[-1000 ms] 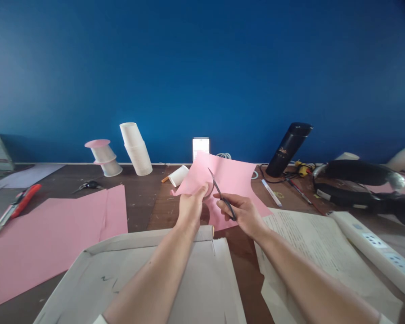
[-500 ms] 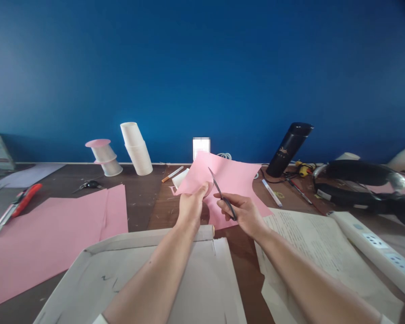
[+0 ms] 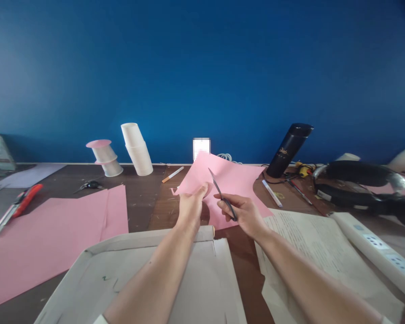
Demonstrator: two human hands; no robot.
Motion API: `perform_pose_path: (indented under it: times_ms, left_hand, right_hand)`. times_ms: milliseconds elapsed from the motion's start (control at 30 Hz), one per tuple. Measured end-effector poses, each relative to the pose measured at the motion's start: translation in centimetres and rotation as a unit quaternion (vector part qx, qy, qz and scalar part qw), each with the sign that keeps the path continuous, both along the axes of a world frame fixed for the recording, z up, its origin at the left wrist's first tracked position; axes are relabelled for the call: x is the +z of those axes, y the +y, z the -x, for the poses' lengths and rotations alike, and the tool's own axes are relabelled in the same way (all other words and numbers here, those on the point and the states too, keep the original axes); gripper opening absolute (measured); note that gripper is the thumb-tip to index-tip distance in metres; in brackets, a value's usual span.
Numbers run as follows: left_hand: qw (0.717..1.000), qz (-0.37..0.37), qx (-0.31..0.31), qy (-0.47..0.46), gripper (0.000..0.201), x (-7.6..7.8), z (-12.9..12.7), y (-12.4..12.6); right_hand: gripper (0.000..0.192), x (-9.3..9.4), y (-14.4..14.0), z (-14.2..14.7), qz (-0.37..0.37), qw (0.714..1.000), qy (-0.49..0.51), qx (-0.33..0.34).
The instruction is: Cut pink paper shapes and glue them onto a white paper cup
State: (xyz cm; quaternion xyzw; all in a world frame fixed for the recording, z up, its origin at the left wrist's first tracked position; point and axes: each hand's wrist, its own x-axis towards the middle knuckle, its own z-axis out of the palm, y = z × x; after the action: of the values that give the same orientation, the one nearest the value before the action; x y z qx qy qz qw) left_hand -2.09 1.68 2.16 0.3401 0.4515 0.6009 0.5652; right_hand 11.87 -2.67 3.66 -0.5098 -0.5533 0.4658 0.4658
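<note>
My left hand [image 3: 191, 204] pinches a sheet of pink paper [image 3: 236, 177] near its left part, thumb on top. The sheet is held above the table, curved and cut into along its lower side. In my right hand [image 3: 239, 209] is a pair of black-handled scissors [image 3: 219, 186], fingers wrapped round the handles. One dark blade lies over the pink surface, pointing up and left; the other blade is hidden by the paper. A narrow pink strip sticks out at the sheet's left corner.
On the left are pink sheets [image 3: 54, 243] with a red utility knife [image 3: 18, 207]. White paper cups [image 3: 137, 150] stand near the blue wall. A black flask [image 3: 288, 150], a marker [image 3: 272, 193], a printed sheet [image 3: 310, 243] and a power strip [image 3: 374, 247] lie rightward; a white box [image 3: 128, 274] is in front.
The pink paper has shifted slightly, its left part now covering the white object behind it. Both hands stay almost in the same place, and the scissors have barely moved.
</note>
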Motion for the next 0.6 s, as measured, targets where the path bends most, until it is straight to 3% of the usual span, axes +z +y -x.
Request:
perform_pose_path:
  times_ms: [367,533,600]
  left_hand:
    - [0.997,-0.003,-0.002,-0.075,0.039,0.3,-0.4,-0.2]
    - [0.988,0.018,-0.050,-0.148,0.054,0.4,-1.0,-0.3]
    - [0.987,0.022,-0.043,-0.156,0.058,0.4,-1.3,-0.4]
  right_hand:
    - [0.043,-0.5,0.2,0.1,-0.001,0.999,0.038,0.013]
    - [0.041,-0.6,0.2,0.2,-0.004,0.999,0.037,0.013]
    - [0.041,-0.7,0.2,0.3,-0.001,0.999,0.045,0.016]
